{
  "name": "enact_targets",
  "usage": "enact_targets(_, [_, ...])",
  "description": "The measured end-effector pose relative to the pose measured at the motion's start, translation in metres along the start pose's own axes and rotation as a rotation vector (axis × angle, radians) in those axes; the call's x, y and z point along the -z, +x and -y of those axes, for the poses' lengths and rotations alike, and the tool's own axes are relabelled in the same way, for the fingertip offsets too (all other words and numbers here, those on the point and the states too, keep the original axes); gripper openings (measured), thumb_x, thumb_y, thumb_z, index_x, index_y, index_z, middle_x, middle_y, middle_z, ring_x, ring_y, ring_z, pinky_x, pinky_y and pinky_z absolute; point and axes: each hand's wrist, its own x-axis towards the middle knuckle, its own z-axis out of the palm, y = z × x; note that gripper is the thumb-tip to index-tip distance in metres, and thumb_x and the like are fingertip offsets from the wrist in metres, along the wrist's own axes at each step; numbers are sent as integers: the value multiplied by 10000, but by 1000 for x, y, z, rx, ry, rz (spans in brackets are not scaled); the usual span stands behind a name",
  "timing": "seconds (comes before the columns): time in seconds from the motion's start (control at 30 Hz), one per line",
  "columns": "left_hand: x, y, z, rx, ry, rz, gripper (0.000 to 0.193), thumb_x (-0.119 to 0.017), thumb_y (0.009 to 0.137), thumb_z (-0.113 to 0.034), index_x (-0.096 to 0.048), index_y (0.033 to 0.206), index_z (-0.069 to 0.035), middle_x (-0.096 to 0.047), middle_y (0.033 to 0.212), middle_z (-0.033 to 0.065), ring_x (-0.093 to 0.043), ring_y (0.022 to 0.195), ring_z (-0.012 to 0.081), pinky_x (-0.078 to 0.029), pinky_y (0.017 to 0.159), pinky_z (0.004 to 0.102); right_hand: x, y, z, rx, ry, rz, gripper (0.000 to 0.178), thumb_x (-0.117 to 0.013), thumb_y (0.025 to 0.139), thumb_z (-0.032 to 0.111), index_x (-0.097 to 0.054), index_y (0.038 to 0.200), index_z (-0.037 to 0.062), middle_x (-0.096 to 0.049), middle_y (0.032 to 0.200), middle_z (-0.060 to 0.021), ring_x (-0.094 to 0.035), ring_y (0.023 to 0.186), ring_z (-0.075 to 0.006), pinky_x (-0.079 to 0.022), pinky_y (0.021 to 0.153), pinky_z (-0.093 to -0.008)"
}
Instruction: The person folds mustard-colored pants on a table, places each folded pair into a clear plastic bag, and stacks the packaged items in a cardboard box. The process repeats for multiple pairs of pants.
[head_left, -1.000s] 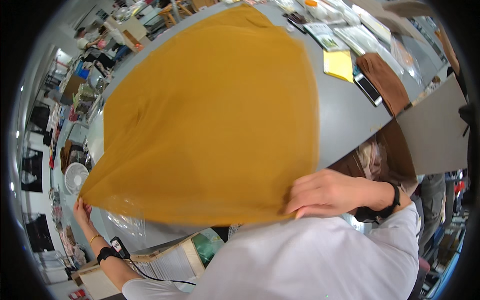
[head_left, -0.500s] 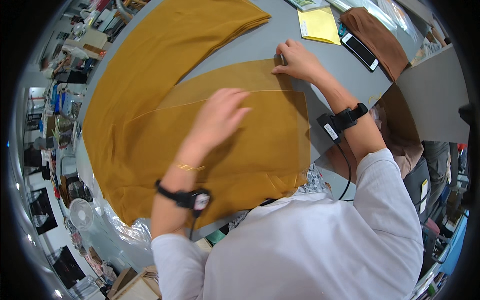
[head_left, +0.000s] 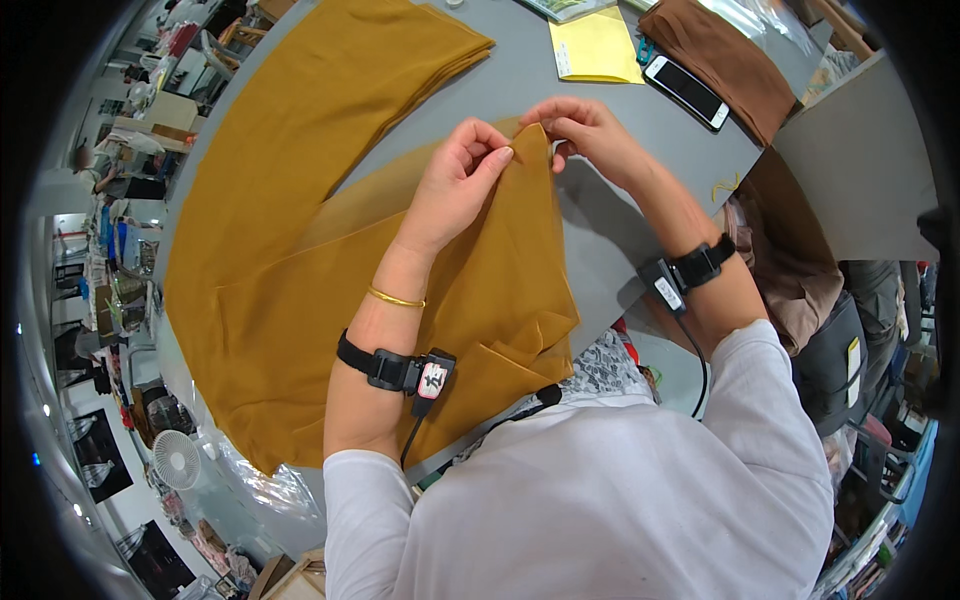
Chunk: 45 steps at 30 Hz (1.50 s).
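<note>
A large mustard-yellow fabric (head_left: 330, 290) spreads over the grey table in front of me, thin and see-through where it lies in one layer. Its upper layer is lifted to a peak between my hands. With thumb and fingertips, my left hand (head_left: 460, 180) pinches the fabric close to the raised edge. Right beside it, my right hand (head_left: 590, 138) has its fingers bent round the corner of the same fabric, partly hiding the hold. A gold bangle and a black strap sit on my left arm; another strap is on my right.
Far right on the grey table (head_left: 640, 225) lie a yellow paper packet (head_left: 597, 48), a phone (head_left: 687, 92) and folded brown fabric (head_left: 722, 65). A thick folded stretch of mustard fabric (head_left: 400, 60) reaches to the far edge. Clear plastic (head_left: 275, 490) and a white fan (head_left: 176, 459) are at the left.
My left hand has moved up and right to the fabric's edge and pinched it. The upper layer, flat before, is now raised, its corner brought up to my right hand.
</note>
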Motion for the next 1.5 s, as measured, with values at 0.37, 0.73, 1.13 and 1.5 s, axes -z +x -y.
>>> enact_targets(0.37, [33, -44, -14, -110, 806, 156, 338, -737, 916, -201, -554, 1186, -109, -683, 982, 133, -650, 870, 332, -512, 783, 445, -13, -66, 11, 61, -421, -346, 223, -699, 1023, 213, -676, 856, 68, -465, 717, 99, -397, 649, -15, -285, 558, -222])
enact_targets(0.73, [252, -172, -44, 472, 1231, 35, 194, -710, 859, -59, -702, 1052, -80, -702, 964, 149, -669, 1002, 378, -539, 826, 465, 46, -221, -18, -306, -359, -468, 81, -671, 1029, 90, -661, 1102, 59, -594, 849, 82, -380, 551, 33, -255, 462, -169])
enact_targets(1.13, [149, -211, -17, 107, 1310, 198, 180, -620, 832, 6, -529, 986, -19, -571, 958, 169, -560, 945, 387, -508, 795, 458, 86, -229, 6, -69, -232, -579, 90, -585, 1091, 143, -618, 1067, 63, -564, 771, 64, -353, 495, 20, -242, 430, -180])
enact_targets(1.5, [-23, -456, -186, 624, 728, -211, 110, -656, 988, -184, -611, 984, -83, -659, 825, 146, -657, 781, 372, -502, 635, 458, -48, -58, 7, 56, -654, 160, 40, -591, 1043, 51, -619, 1065, 32, -598, 945, -1, -561, 908, -75, -478, 804, -236])
